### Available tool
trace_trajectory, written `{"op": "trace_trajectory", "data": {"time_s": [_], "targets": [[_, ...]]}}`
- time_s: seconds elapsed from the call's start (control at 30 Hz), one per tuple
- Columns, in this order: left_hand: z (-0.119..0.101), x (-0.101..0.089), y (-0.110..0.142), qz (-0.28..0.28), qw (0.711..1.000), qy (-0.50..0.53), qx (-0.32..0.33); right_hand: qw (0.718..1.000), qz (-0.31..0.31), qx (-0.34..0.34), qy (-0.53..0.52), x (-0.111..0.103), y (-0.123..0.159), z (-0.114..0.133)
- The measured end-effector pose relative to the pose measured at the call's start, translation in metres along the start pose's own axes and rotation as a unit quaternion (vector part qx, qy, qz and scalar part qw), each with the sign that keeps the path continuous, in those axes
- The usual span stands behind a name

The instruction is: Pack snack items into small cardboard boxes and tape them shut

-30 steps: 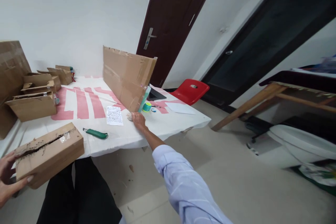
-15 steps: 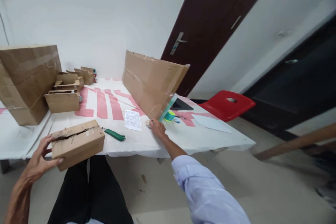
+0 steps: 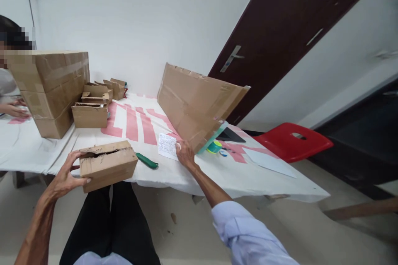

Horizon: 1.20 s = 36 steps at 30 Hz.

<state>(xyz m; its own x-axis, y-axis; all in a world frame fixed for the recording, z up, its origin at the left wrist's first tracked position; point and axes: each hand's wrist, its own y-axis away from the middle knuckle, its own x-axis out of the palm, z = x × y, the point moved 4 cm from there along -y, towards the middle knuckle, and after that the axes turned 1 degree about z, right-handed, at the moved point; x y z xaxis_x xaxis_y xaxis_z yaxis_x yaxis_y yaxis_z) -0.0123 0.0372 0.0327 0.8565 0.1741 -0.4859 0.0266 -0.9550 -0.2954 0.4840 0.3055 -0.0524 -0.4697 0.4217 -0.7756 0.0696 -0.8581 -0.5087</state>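
A small cardboard box [image 3: 107, 167] is in my left hand [image 3: 68, 177], whose thumb and fingers grip its left end. A ragged dark slit runs along the box's top. My right hand [image 3: 185, 153] is closed at the right edge of a white sheet with rows of small drawn shapes [image 3: 167, 145]. Something small and whitish shows at its fingertips, too small to name. Between the box and the sheet lies a green utility knife [image 3: 147, 160], its front end hidden behind the box. A large cardboard panel [image 3: 199, 105] stands tilted just beyond my right hand.
Large stacked cartons [image 3: 59, 91] and smaller open boxes [image 3: 90, 116] stand at the left. Right of the panel are a green tape roll [image 3: 214, 146], a dark tablet-like slab [image 3: 231, 134] and a red chair [image 3: 292, 143]. Another person's hand [image 3: 15, 109] is at far left.
My view has swung left, bringing another person into sight. My right hand has moved left to the sheet's edge, with the small whitish thing at its fingers. My left hand still holds the box.
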Motion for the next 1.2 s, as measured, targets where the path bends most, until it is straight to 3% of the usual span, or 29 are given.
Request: {"op": "trace_trajectory", "data": {"time_s": [0.2,0.3,0.37,0.47,0.67,0.83,1.03,1.2], "targets": [[-0.007,0.000,-0.001,0.007,1.000,-0.010,0.002,0.979,0.087,-0.171,-0.068,0.035,0.035,0.090],[-0.005,0.000,-0.002,0.016,1.000,-0.011,0.008,0.973,0.114,-0.194,-0.059,0.049,0.057,0.120],[0.003,-0.001,-0.005,0.011,1.000,-0.008,0.010,0.973,0.121,-0.192,-0.041,0.055,0.060,0.127],[0.017,-0.002,-0.011,0.003,1.000,-0.007,0.004,0.984,0.096,-0.151,-0.002,0.054,0.048,0.110],[0.022,-0.002,-0.015,-0.006,1.000,-0.020,-0.006,0.995,0.034,0.026,0.092,0.014,0.028,0.010],[0.021,-0.001,-0.014,-0.012,1.000,-0.023,-0.016,0.987,0.053,0.074,0.136,-0.011,0.041,-0.046],[0.019,-0.001,-0.013,-0.014,1.000,-0.010,0.000,0.985,0.052,0.077,0.147,-0.020,0.041,-0.053],[0.015,0.000,-0.012,-0.006,1.000,0.001,0.005,0.992,0.069,0.002,0.108,-0.010,0.031,-0.013]]}}
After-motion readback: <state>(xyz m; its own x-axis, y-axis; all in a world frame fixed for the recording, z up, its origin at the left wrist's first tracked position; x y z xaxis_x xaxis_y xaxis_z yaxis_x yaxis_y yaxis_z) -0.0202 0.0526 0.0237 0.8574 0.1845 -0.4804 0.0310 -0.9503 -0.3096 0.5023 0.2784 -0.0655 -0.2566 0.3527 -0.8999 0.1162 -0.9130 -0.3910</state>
